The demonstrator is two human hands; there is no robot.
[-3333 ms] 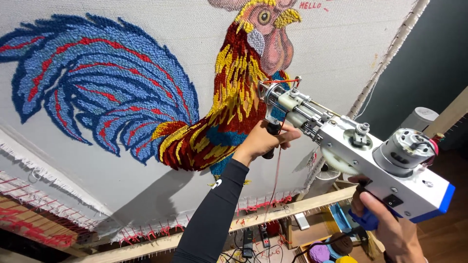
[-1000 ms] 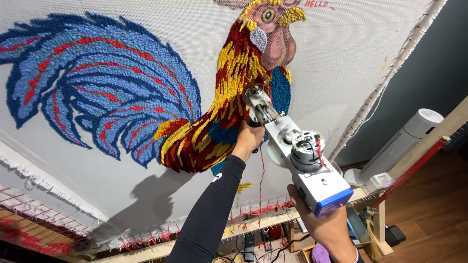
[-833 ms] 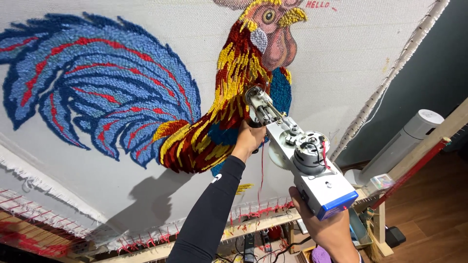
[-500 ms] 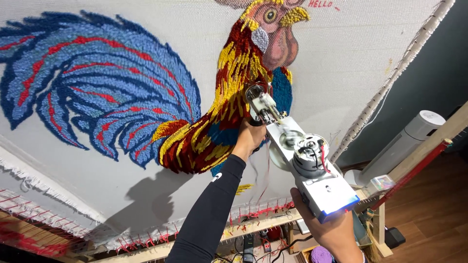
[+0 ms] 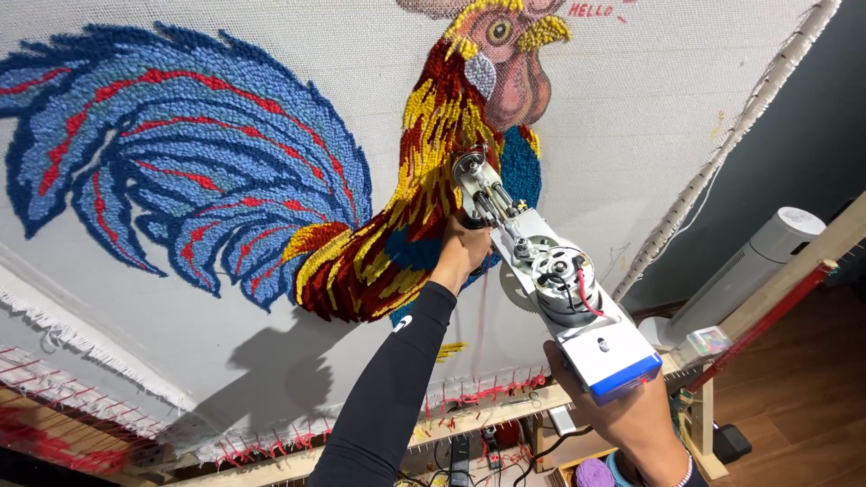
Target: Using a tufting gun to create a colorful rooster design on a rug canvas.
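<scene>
My left hand [image 5: 462, 252] is wrapped around the front grip of the tufting gun [image 5: 541, 280], fingers closed tight on it, black sleeve [image 5: 392, 388] running back down toward me. My right hand [image 5: 631, 419] is closed around the rear handle under the gun's white-and-blue back end, so both hands are full of the same tool. The gun angles up and away from me, and its needle end [image 5: 469, 167] is pressed right against the cloth at the rooster's chest, where the yellow and dark red loops meet the teal patch.

Container-wise, there's only a bin [image 5: 600, 471] low down by my right wrist, with what looks like a purple ball of yarn [image 5: 593, 473] in it; I can't make out much more than that.

The rooster design [image 5: 271, 189] fills most of the stretched white backing cloth [image 5: 649, 117]: big blue tail with red streaks off to the left, red and yellow neck, pink face up top just above the gun. A strand of yarn [image 5: 482, 316] hangs down beside my left forearm. The wooden frame bar [image 5: 487, 417] runs along the bottom edge with red yarn bits snagged on it. Off to the right stands a white cylindrical tower fan or heater [image 5: 758, 271], well clear of the gun, and cables [image 5: 460, 451] hang below the frame.
</scene>
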